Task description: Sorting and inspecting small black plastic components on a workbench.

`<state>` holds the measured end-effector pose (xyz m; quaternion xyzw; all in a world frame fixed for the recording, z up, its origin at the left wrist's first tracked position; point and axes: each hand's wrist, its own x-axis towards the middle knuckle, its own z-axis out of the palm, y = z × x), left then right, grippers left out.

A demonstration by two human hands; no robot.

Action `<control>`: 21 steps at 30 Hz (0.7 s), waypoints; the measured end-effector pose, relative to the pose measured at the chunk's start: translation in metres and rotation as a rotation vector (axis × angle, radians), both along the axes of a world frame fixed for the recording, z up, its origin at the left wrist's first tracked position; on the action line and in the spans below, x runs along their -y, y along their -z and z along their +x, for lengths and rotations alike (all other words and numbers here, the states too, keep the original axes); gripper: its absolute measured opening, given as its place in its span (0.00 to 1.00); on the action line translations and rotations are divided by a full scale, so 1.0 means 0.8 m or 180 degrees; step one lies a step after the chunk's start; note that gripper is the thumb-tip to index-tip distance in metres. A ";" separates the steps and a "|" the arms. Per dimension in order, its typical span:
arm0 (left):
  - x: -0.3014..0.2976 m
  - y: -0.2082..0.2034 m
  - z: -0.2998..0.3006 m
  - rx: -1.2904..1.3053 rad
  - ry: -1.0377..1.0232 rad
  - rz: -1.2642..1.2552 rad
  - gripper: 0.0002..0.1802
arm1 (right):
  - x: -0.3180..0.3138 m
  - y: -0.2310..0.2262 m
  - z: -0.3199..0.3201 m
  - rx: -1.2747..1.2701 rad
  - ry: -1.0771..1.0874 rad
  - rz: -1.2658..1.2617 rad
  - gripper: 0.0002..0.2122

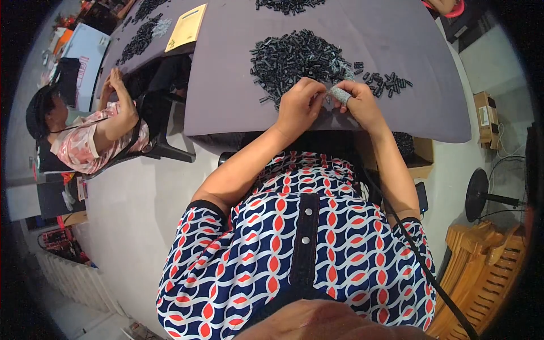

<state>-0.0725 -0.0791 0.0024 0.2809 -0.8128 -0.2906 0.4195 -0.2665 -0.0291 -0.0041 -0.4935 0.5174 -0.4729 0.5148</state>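
My left hand (300, 106) is closed in a pinch near the front edge of the cloth-covered table. My right hand (364, 107) is closed too, its fingertips almost meeting the left ones. A grey wrap (340, 95) covers one finger or the thumb of the right hand. What the fingertips hold is too small to make out. Just beyond my hands lies a large heap of small black cylindrical parts (294, 56). Small silvery pieces (344, 69) lie at its right side. A smaller group of the black parts (391, 84) is spread farther right.
The grey tablecloth (226, 85) hangs over the front edge. Another person (96, 124) sits at the left, near more black parts (139, 44) and a yellow envelope (187, 27). A cardboard box (422, 156) stands below the table. On the right are a fan (477, 194) and wooden furniture (481, 260).
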 end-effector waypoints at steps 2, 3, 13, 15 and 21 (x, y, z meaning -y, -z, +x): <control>0.001 0.003 -0.001 -0.0004 0.0006 -0.0048 0.08 | 0.000 0.001 0.000 -0.0036 -0.0002 -0.0027 0.06; 0.001 0.004 -0.002 -0.0059 -0.0025 -0.0129 0.09 | 0.000 0.002 0.000 -0.0072 -0.0006 -0.0055 0.06; 0.001 0.004 -0.003 0.0060 -0.0020 -0.0413 0.08 | -0.001 -0.008 0.003 0.0019 0.0080 0.0161 0.06; 0.000 0.003 -0.004 0.0037 -0.0041 -0.0344 0.08 | 0.000 -0.004 0.002 -0.0037 0.0075 0.0105 0.06; 0.003 0.008 -0.005 -0.0074 -0.0112 -0.0336 0.08 | 0.001 0.003 -0.003 0.0024 -0.0036 0.0024 0.06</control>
